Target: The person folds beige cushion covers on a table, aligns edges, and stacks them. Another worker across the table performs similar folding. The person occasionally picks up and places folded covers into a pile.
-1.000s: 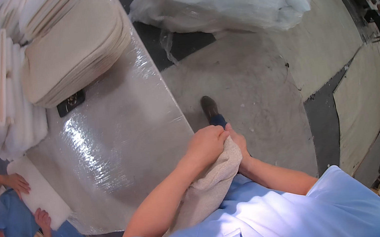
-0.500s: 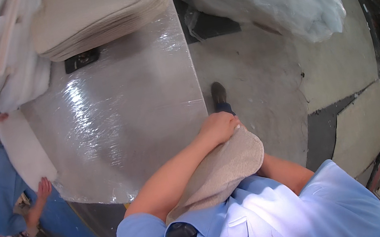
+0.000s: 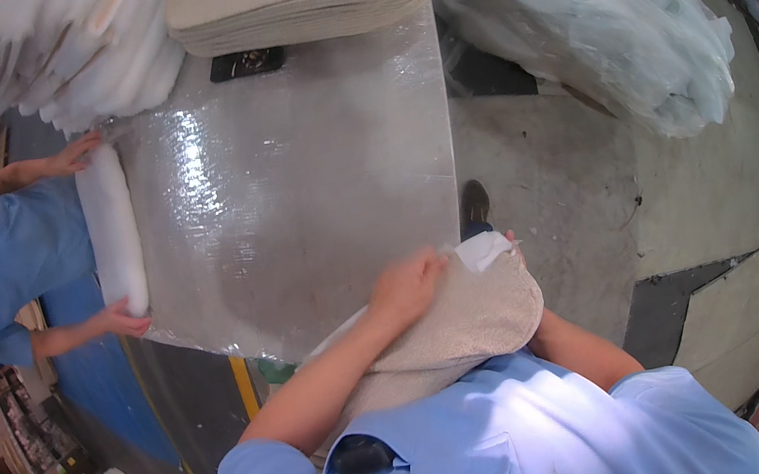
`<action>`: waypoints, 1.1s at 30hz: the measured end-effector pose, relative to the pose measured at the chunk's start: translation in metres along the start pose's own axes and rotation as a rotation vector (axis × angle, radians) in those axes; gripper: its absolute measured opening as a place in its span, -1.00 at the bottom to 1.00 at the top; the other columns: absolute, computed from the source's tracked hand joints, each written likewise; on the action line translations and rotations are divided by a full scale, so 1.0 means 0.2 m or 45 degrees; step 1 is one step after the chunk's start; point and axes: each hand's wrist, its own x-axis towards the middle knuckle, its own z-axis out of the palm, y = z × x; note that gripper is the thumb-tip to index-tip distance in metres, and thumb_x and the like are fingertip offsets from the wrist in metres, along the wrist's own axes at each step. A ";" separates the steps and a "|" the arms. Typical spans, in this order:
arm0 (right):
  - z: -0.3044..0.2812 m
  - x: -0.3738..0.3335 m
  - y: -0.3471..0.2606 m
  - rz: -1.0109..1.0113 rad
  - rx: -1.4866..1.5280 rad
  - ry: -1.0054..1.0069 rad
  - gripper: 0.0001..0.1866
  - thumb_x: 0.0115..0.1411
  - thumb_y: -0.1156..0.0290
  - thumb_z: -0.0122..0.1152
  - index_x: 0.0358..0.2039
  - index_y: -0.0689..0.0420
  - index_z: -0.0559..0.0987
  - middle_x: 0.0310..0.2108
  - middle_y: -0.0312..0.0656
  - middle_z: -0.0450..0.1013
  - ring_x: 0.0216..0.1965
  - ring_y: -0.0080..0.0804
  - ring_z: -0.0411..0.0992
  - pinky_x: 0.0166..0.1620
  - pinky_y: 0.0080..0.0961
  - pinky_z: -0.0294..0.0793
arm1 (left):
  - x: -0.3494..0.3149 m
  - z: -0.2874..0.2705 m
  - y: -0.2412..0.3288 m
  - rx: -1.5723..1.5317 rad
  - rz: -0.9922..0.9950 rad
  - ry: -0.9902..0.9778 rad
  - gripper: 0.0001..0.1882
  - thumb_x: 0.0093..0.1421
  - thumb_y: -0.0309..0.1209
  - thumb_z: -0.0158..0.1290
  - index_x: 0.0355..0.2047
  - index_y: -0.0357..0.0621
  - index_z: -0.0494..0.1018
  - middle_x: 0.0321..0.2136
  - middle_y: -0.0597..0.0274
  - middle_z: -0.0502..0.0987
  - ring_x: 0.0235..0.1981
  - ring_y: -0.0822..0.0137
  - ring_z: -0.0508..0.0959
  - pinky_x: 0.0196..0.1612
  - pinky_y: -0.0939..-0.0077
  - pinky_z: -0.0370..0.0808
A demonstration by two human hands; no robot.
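A beige textured fabric pad point(image 3: 474, 314) with a rounded corner lies against my front, its left part behind my left forearm. At its upper edge a white flap point(image 3: 483, 250) sticks up. My right hand point(image 3: 512, 240) grips the pad's edge beside that flap; most of this hand is hidden behind the fabric. Over the pad's upper left edge is my left hand point(image 3: 406, 291), its fingers curled but smeared by motion, so whether they hold anything is unclear. Both hands are at the near right corner of the plastic-wrapped table point(image 3: 318, 177).
At the table's far side a stack of beige pads point(image 3: 300, 17) stands beside white fluffy pieces point(image 3: 78, 51) and a small black object point(image 3: 245, 64). Across on the left, a co-worker point(image 3: 18, 260) holds a white padded piece point(image 3: 113, 233). Plastic-wrapped bundles point(image 3: 585, 18) lie at far right.
My left hand has moved left, away from the pad's upper tip, and the white flap now shows. The co-worker's white piece has been turned more edge-on. My view has shifted.
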 end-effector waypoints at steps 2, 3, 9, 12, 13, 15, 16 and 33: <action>0.00 0.00 -0.01 0.013 -0.029 -0.003 -0.06 0.39 -0.49 -0.22 0.25 0.20 0.45 0.13 0.09 0.52 0.12 0.14 0.54 0.22 0.04 0.52 | 0.05 0.04 -0.06 0.038 0.077 0.106 -0.60 0.40 -0.04 0.09 -0.27 -0.18 0.55 -0.41 -0.09 0.59 -0.29 -0.04 0.63 -0.21 0.11 0.48; 0.00 0.00 -0.01 0.026 -0.036 -0.003 -0.05 0.38 -0.49 -0.22 0.26 0.20 0.44 0.14 0.10 0.52 0.13 0.14 0.54 0.23 0.04 0.52 | 0.07 0.04 -0.07 0.042 0.122 0.121 -0.59 0.40 -0.04 0.10 -0.29 -0.18 0.53 -0.42 -0.09 0.59 -0.30 -0.06 0.63 -0.23 0.09 0.48; 0.11 -0.07 0.03 0.111 -0.080 0.131 -0.16 0.42 -0.41 -0.12 0.18 0.17 0.53 0.05 0.05 0.58 0.03 0.04 0.59 0.15 0.00 0.57 | -0.03 -0.11 -0.16 -0.162 -0.011 -0.040 -0.59 0.38 0.02 0.13 -0.31 -0.10 0.55 -0.46 -0.07 0.60 -0.36 -0.16 0.62 -0.29 -0.01 0.49; 0.09 -0.07 0.02 0.135 -0.108 0.146 -0.19 0.42 -0.39 -0.09 0.15 0.16 0.54 0.03 0.04 0.59 0.01 0.01 0.60 0.13 -0.01 0.58 | -0.10 -0.14 -0.25 0.031 -0.035 -0.004 -0.58 0.38 0.04 0.13 -0.31 -0.08 0.57 -0.43 -0.04 0.62 -0.34 -0.13 0.63 -0.28 0.01 0.51; 0.08 -0.06 0.02 0.146 -0.120 0.146 -0.20 0.42 -0.38 -0.09 0.14 0.16 0.55 0.02 0.03 0.59 0.00 0.00 0.60 0.12 -0.01 0.58 | -0.11 -0.15 -0.27 0.140 -0.031 0.007 -0.58 0.38 0.05 0.12 -0.31 -0.07 0.58 -0.42 -0.03 0.63 -0.33 -0.11 0.63 -0.27 0.03 0.51; 0.06 -0.04 0.00 0.165 -0.176 0.143 -0.22 0.42 -0.37 -0.07 0.12 0.16 0.56 0.00 0.02 0.60 -0.02 -0.01 0.60 0.11 -0.02 0.59 | -0.05 -0.14 -0.32 0.244 0.022 0.090 -0.54 0.40 0.09 0.06 -0.21 -0.06 0.61 -0.31 -0.04 0.66 -0.23 -0.12 0.64 -0.17 -0.01 0.53; 0.05 -0.03 0.00 0.184 -0.207 0.145 -0.23 0.42 -0.36 -0.06 0.11 0.16 0.57 -0.01 0.02 0.60 -0.02 -0.02 0.61 0.10 -0.02 0.59 | -0.04 -0.14 -0.34 0.295 0.045 0.139 -0.51 0.41 0.12 0.02 -0.16 -0.06 0.63 -0.26 -0.05 0.68 -0.18 -0.13 0.65 -0.12 -0.03 0.54; 0.92 0.49 0.32 0.063 -3.400 -0.482 -0.38 0.38 -0.14 0.18 0.12 0.17 0.61 0.01 -0.04 0.64 0.02 -0.06 0.60 0.11 -0.18 0.53 | -1.41 0.55 -0.80 -0.869 -0.634 0.372 -0.41 0.30 -0.34 0.29 0.32 -0.09 0.46 0.16 0.04 0.59 0.16 0.11 0.58 0.15 0.16 0.56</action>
